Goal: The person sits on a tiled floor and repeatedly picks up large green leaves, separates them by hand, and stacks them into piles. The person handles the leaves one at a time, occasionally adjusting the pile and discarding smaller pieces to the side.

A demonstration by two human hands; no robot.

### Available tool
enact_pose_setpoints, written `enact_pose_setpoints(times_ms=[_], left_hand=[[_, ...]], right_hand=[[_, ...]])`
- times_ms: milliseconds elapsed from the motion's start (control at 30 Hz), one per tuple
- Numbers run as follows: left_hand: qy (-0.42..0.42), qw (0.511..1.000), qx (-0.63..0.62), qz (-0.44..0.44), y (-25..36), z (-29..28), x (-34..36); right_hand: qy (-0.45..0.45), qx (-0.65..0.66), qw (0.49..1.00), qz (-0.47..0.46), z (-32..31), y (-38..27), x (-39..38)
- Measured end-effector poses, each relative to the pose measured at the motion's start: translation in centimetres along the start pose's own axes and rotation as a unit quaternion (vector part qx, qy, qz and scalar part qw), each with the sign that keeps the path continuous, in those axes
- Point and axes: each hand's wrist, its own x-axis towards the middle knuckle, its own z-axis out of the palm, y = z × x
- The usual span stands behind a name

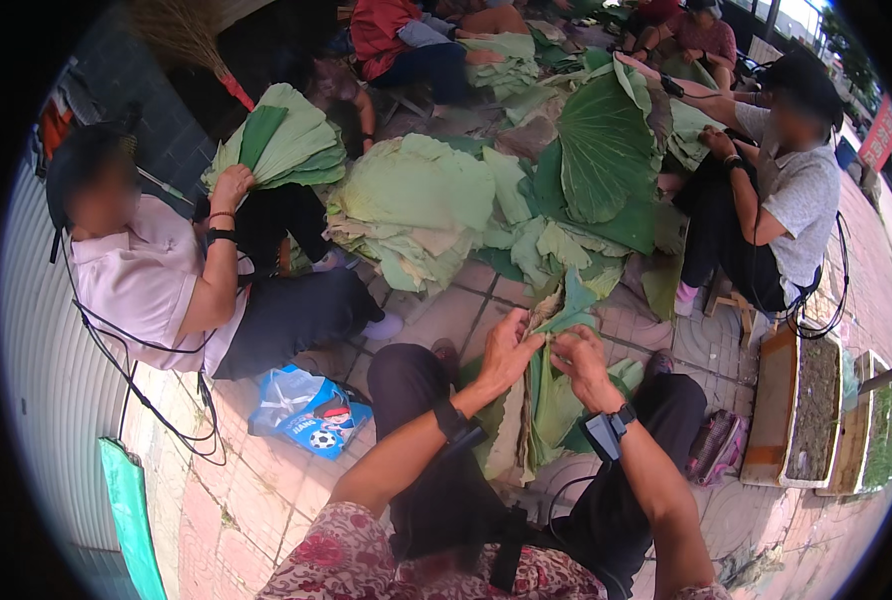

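Observation:
Between my knees I hold a folded bunch of large lotus leaves (pixel 511 432), green with dry brown edges. My left hand (pixel 508 352) is closed on its upper part, thumb and fingers pinching the leaf. Close beside it, my right hand (pixel 581 364) has its fingers bent and pressed on the green edge of the same bunch. A pale green leaf tip (pixel 572 300) sticks up beyond both hands. More green leaves (pixel 621 378) lie behind and under the bunch, partly hidden by my wrists.
A heap of lotus leaves (pixel 416 200) covers the paving ahead. On the left a person (pixel 151 250) holds a fan of leaves (pixel 284 140); another person (pixel 801 170) sits at right beside a large leaf (pixel 606 150). Nearby are a blue bag (pixel 316 412), pink shoes (pixel 721 445) and planter boxes (pixel 796 410).

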Motion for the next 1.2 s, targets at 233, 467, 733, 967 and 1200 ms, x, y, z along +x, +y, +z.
enact_pose_setpoints(times_ms=[233, 467, 733, 967, 1200], left_hand=[[0.021, 0.999, -0.004, 0.048, -0.2, 0.4, -0.5], [-0.029, 0.999, 0.020, 0.024, 1.0, 0.0, -0.8], [-0.044, 0.982, 0.159, 0.088, 1.7, 0.7, -1.8], [-0.013, 0.968, 0.227, 0.104, 2.1, 1.8, -2.1], [0.010, 0.975, 0.220, 0.033, 1.3, 0.7, -2.7]], right_hand=[[0.020, 0.005, 1.000, 0.000, 0.6, 0.2, -0.2], [0.021, 0.027, 0.999, -0.003, 0.9, 0.2, -0.2], [0.014, 0.043, 0.999, 0.026, 0.2, 0.1, -0.4], [-0.031, 0.093, 0.995, 0.027, -1.7, 2.2, 0.8], [-0.051, 0.079, 0.992, 0.083, -1.3, 2.7, 0.2]])
